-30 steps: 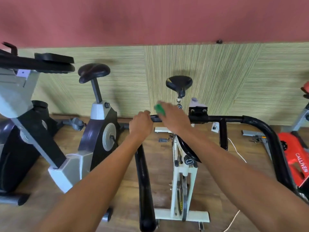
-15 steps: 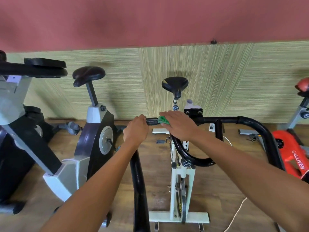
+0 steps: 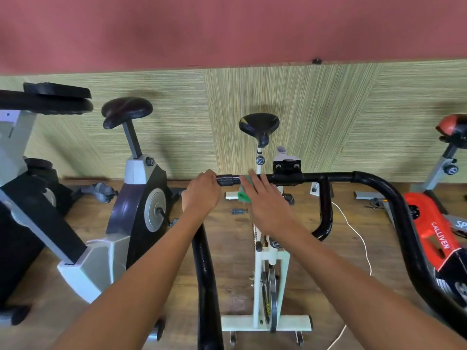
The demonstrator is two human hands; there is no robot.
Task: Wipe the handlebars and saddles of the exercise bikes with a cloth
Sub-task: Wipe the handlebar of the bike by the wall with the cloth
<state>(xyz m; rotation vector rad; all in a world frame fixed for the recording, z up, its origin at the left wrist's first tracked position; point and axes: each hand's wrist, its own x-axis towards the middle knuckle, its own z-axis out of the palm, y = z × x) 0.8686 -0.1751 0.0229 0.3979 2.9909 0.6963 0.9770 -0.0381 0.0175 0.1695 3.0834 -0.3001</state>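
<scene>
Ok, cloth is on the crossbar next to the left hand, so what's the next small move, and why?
Probably slide the right hand with the green cloth rightward along the black handlebar toward the centre clamp. The left hand already grips the bar's left bend, steadying it and blocking that side, while the long stretch to the right lies uncovered.

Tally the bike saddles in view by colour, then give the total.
Black saddles: 2, the grey bike's saddle and the white bike's saddle
Red and black saddle: 1, at the right edge
Total: 3
</scene>
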